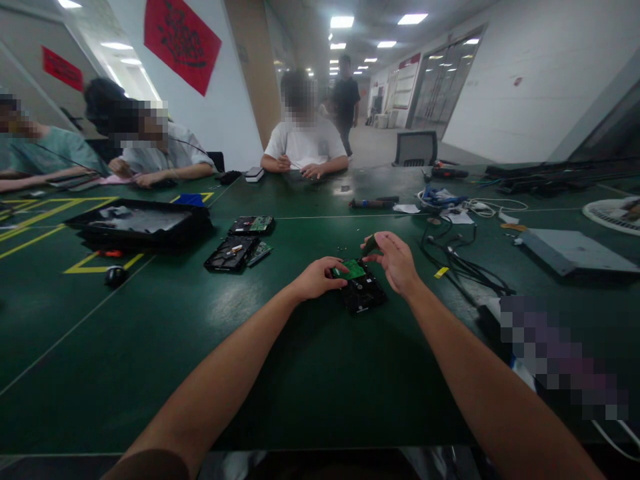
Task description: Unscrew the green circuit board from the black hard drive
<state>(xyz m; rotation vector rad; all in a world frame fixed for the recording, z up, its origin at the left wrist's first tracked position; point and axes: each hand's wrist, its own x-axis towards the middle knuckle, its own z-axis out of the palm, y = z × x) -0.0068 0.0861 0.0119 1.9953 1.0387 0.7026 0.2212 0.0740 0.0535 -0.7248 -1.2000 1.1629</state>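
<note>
A black hard drive (pixel 363 293) lies on the green table (pixel 300 373) in front of me, with a green circuit board (pixel 354 269) on its far end. My left hand (pixel 316 279) pinches the left edge of that board. My right hand (pixel 396 259) hovers just right of the drive, its fingers closed around a small dark tool (pixel 370 245) that points down at the board. Tiny screws (pixel 345 249) lie scattered on the table just beyond the drive.
More opened drives (pixel 233 253) and a loose board (pixel 253 224) lie to the left beside a black tray (pixel 140 225). Cables (pixel 457 263) and a grey flat case (pixel 575 251) lie to the right. Three people sit at the far side; one stands in the corridor.
</note>
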